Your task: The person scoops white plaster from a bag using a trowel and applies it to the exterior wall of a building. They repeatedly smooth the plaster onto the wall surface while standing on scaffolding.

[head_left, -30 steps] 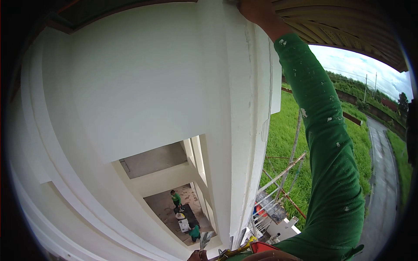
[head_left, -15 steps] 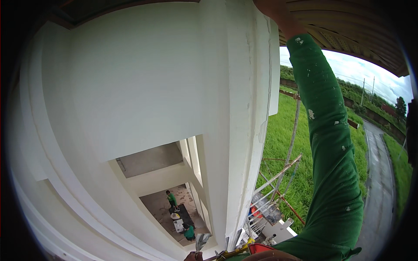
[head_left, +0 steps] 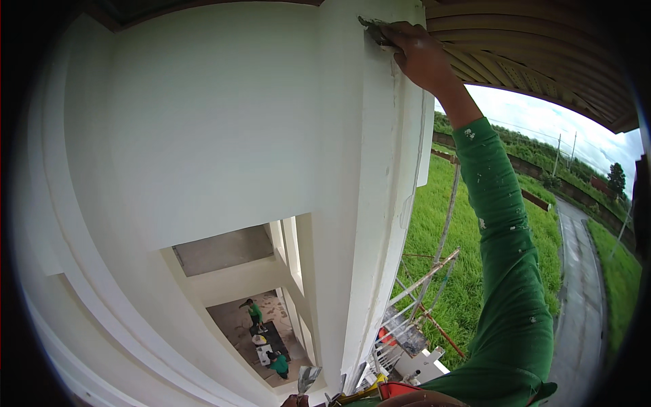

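A thin, dark flat-bladed scraper (head_left: 375,28) is held in the right hand (head_left: 422,57), which is raised high at the top of the view. The grip is clamped on the scraper, and its blade is set against the upper face of a tall white wall column (head_left: 380,122), near the corner edge. The right arm is covered by a long green sleeve (head_left: 508,224) flecked with white spots.

At the lower edge, a metal putty knife with a flared, smeared blade (head_left: 309,378) is held upright in the left hand (head_left: 296,401). That grip is closed around the handle, though most of the fingers are cut off by the picture's edge.

To the left of the column, a broad, smooth white wall panel (head_left: 210,122) is seen. Below it, past a cream crossbeam (head_left: 237,287), a dark rectangular bench (head_left: 277,339) is flanked by two green-clad people, one standing (head_left: 255,312) and one bent over (head_left: 278,364).

The upper right is filled by a brown ribbed soffit (head_left: 536,47). Beneath the raised arm, rusty pale scaffold tubes (head_left: 434,268) are set before bright green grass (head_left: 441,197), and a grey paved road (head_left: 580,285) is seen farther right.
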Available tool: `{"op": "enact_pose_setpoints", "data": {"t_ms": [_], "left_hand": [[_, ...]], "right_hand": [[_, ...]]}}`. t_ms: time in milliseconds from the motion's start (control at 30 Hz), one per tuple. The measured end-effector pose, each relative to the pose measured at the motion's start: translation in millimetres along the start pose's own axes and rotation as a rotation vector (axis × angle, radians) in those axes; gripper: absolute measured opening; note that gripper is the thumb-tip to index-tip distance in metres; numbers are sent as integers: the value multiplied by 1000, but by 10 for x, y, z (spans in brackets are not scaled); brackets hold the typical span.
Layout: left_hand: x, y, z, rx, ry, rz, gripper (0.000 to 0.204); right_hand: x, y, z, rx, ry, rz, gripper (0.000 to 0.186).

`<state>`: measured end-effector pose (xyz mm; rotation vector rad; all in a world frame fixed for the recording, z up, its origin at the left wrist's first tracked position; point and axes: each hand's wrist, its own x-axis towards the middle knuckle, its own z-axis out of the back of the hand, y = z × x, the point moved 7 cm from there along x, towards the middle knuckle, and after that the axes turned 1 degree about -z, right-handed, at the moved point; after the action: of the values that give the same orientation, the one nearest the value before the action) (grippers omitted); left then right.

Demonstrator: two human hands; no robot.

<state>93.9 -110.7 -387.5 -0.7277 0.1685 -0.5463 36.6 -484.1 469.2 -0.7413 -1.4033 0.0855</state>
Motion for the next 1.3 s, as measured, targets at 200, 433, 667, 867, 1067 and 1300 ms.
{"op": "enact_pose_setpoints", "data": {"t_ms": [200,433,667,867,1067,1300], "left_hand": [[16,-371,329,78,-3,-111,38],[71,-739,602,-89,17,118,48],[-95,-614,579,-107,74,89,41],[-68,-641,714,-11,-188,-70,28],[28,-798,697,29,-70,-85,28],[-37,-801,765,32,-52,-54,27]], "right_hand": [[416,-362,284,-64,-137,33,42],[675,-187,213,83,-47,-67,38],[-331,249,25,49,35,-52,55],[-1048,618,7,96,94,-88,63],[-1816,1107,74,102,189,-171,63],[-2734,1764,85,223,288,-239,68]]}}
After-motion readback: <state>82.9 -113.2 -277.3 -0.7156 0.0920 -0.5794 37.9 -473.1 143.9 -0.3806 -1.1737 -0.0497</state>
